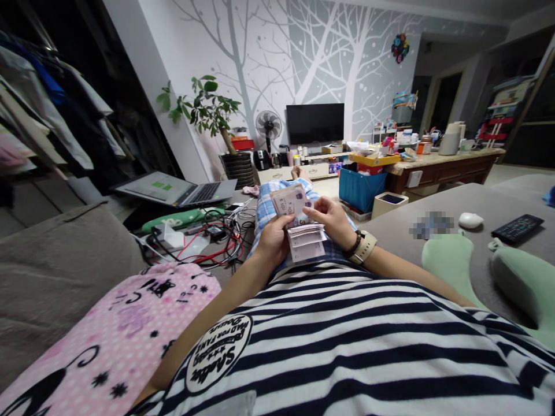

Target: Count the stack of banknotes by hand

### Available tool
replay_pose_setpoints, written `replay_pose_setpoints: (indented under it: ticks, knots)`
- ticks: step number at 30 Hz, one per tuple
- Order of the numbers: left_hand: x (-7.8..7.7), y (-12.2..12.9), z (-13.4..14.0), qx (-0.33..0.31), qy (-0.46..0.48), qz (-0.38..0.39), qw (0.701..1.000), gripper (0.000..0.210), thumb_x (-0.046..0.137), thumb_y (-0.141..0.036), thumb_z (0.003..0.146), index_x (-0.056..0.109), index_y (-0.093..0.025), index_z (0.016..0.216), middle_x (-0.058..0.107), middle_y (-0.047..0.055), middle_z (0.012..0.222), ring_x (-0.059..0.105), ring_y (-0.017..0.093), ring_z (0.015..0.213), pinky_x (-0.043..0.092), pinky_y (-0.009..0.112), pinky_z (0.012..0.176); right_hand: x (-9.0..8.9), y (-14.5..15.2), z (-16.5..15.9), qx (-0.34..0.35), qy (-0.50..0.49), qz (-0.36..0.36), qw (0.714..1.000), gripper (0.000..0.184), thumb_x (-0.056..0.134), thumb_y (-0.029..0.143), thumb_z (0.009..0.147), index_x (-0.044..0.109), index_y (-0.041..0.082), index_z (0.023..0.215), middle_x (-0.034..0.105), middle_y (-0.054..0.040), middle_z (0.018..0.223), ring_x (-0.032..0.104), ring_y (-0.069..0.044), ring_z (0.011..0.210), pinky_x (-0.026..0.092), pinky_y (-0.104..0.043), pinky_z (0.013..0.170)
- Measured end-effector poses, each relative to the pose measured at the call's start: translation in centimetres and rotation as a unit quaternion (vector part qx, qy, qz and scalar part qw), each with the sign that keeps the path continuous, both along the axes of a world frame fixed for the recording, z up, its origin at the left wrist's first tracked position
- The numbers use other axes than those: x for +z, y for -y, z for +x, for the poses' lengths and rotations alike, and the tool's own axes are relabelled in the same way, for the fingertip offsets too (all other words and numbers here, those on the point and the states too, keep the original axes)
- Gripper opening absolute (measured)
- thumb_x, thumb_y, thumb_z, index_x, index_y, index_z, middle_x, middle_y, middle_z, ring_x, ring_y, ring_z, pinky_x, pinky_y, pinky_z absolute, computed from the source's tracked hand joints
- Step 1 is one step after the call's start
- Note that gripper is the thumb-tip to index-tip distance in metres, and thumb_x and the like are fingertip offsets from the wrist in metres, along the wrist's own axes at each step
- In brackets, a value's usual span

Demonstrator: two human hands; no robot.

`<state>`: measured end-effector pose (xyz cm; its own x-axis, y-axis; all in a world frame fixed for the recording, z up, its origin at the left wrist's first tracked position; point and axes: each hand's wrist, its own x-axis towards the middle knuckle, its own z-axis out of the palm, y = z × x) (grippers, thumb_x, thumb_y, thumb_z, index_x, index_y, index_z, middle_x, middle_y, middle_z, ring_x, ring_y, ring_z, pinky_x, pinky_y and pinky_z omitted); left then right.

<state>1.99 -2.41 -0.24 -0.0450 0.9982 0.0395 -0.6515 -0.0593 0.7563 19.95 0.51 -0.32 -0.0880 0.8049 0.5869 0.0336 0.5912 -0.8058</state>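
A stack of banknotes (289, 203), pale with purplish print, is held up above my lap. My left hand (274, 238) grips the stack from the left side, thumb lying across its face. Below the thumb, several notes fold over and hang down toward me with their edges fanned. My right hand (333, 218) pinches the right edge of the notes between thumb and fingers. On the right wrist sit a beige-strapped watch (365, 247) and a dark bracelet (353, 244). Under the notes are blue checked trousers (265, 203).
To the left lie an open laptop (182, 189), tangled cables (225, 237) and a pink patterned cushion (165, 289). On the grey sofa at right are a white mouse (470, 220), a remote (517, 229) and a green neck pillow (448, 257). A blue bin (361, 188) stands beyond.
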Motion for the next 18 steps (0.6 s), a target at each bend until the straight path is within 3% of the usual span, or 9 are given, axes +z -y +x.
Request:
replay_pose_setpoints:
  ticks: [4,10,18]
  knots:
    - [0.6,0.6,0.6,0.016,-0.003,-0.016,1.0,0.044,0.085,-0.001,0.089,0.096,-0.01,0.131,0.099,0.015,0.106,0.1,0.041,0.116,0.082,0.05,0.113,-0.1,-0.2,0.2,-0.004,0.017,0.009,1.0,0.069,0.098,0.082,0.09,0.058,0.029,0.074,0.051,0.0032,0.071,0.044,-0.019,0.077,0.036,-0.036,0.072]
    - [1.1,0.7,1.2,-0.01,0.034,-0.032,0.999,0.048,0.084,-0.024,0.112,0.09,-0.015,0.159,0.101,0.016,0.124,0.101,0.04,0.118,0.082,0.053,0.116,-0.3,-0.2,0.2,-0.002,0.012,0.027,1.0,0.063,0.091,0.077,0.095,0.055,0.029,0.075,0.049,0.0026,0.073,0.043,-0.02,0.078,0.035,-0.037,0.073]
    - [0.8,0.1,1.2,-0.013,0.037,-0.033,0.999,0.044,0.075,-0.029,0.118,0.091,-0.013,0.155,0.101,0.016,0.122,0.101,0.04,0.118,0.082,0.055,0.116,-0.2,0.2,0.1,0.028,-0.001,0.057,0.998,0.073,0.087,0.093,0.095,0.057,0.029,0.076,0.05,0.0032,0.074,0.043,-0.019,0.076,0.041,-0.038,0.076]
